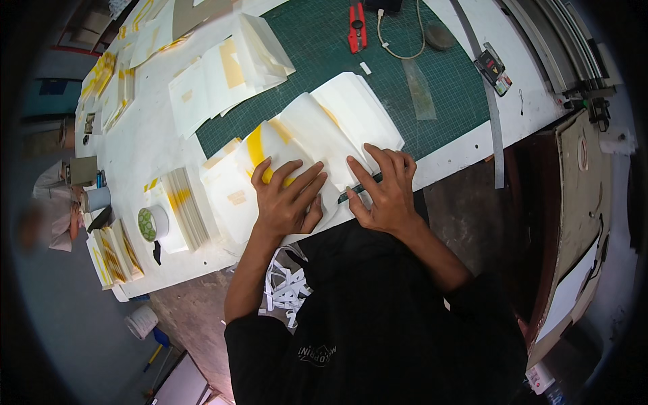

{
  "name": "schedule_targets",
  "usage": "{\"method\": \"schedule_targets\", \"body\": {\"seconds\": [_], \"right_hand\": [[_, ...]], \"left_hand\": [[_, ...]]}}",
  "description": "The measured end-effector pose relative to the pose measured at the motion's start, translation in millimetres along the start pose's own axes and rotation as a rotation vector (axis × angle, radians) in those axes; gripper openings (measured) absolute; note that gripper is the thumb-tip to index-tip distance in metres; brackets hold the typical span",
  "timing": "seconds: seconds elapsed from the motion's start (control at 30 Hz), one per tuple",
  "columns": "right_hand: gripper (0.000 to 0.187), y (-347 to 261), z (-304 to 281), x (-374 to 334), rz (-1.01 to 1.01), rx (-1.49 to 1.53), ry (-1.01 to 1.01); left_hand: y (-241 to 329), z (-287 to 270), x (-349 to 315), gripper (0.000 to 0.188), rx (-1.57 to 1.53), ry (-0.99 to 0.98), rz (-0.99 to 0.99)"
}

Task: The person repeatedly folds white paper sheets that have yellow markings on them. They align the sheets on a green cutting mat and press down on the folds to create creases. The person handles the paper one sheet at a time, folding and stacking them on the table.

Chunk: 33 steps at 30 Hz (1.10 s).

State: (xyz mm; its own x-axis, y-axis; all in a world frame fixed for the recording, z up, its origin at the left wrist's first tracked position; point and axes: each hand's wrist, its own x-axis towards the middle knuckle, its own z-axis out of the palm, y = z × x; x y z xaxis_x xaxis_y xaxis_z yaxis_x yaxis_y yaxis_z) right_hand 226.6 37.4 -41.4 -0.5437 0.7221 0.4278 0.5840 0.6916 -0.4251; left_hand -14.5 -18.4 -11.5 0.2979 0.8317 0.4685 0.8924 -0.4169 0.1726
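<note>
White sheets with yellow bands [307, 125] lie folded and overlapping at the table's front edge. My left hand [290, 202] rests on the left part of them, fingers spread and pressing flat near a yellow band. On the right part, my right hand [386, 192] lies with fingers apart, its fingertips on the white paper [358, 111]. Between the right thumb and index finger shows a narrow dark green strip [359, 192]; I cannot tell whether it is the mat or a separate thing. Neither hand grips anything visible.
A green cutting mat [452, 101] lies beneath the sheets. Red-handled pliers-like tool [357, 30], a cable [405, 57], and a steel ruler [497, 135] lie beyond. Left stand paper stacks [182, 202] and a round tub [152, 223]. Another person [57, 196] is at far left.
</note>
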Motion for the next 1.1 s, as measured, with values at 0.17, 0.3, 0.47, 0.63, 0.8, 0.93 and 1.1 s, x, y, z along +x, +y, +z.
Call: {"method": "schedule_targets", "body": {"seconds": [0.17,0.3,0.47,0.63,0.8,0.93,1.1], "right_hand": [[0.057,-3,-1,-1,-0.023,0.008,-0.057],[0.059,-4,-1,-1,-0.012,0.009,-0.091],[0.059,-6,-3,0,-0.015,0.003,-0.108],[0.059,-7,-2,-1,-0.017,0.005,-0.114],[0.06,-7,0,-3,-0.013,-0.004,-0.107],[0.061,-7,-1,-2,-0.015,-0.006,-0.118],[0.061,-7,0,-3,-0.019,-0.005,-0.108]], "left_hand": [[6,3,-7,0.034,0.042,0.029,0.022],[2,-5,2,0.032,-0.029,-0.065,0.066],[4,-14,15,0.043,-0.035,-0.231,0.08],[8,-21,19,0.052,-0.061,-0.332,0.065],[4,-18,16,0.055,-0.092,-0.35,0.097],[1,-13,9,0.052,-0.103,-0.345,0.088],[3,-12,8,0.05,-0.102,-0.328,0.081]]}}
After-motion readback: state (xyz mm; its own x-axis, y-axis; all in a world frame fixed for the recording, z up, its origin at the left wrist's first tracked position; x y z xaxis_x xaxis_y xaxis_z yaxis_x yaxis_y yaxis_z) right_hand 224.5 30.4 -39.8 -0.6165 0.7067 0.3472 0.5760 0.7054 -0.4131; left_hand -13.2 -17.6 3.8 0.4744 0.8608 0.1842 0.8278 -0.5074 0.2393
